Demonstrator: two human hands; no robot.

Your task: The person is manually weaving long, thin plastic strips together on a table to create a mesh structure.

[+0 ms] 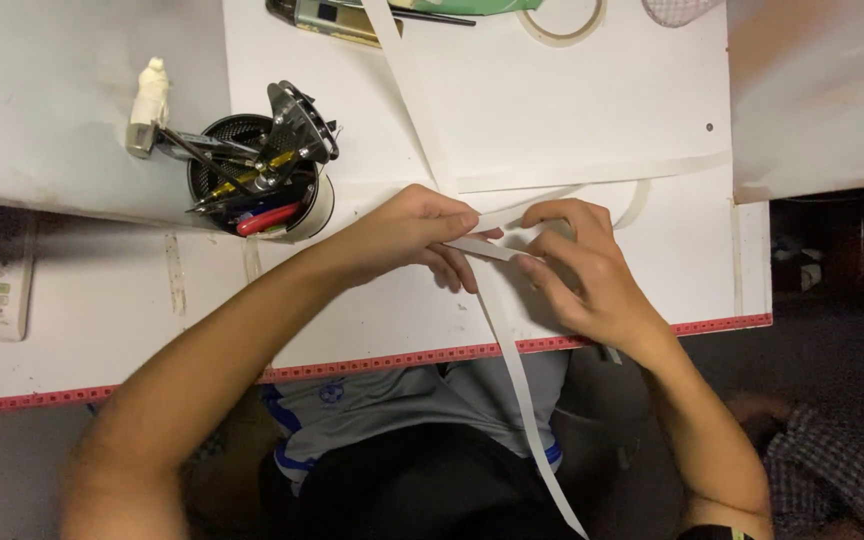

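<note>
Both my hands meet over the white table (pixel 652 120), pinching long white paper strips. My left hand (pixel 407 238) grips a folded strip end (pixel 482 247) between thumb and fingers. My right hand (pixel 582 265) pinches the same folded piece from the right. One long paper strip (pixel 417 100) runs up and away across the table. Another strip (pixel 527 400) hangs down over the table's front edge toward my lap. A thinner strip (pixel 642 198) curves off behind my right hand.
A black mesh cup (pixel 252 180) crammed with pens, clips and tools stands at the left. A tape roll (pixel 562 25) and a utility knife (pixel 337 20) lie at the far edge. A red patterned band (pixel 402 357) lines the table's front edge.
</note>
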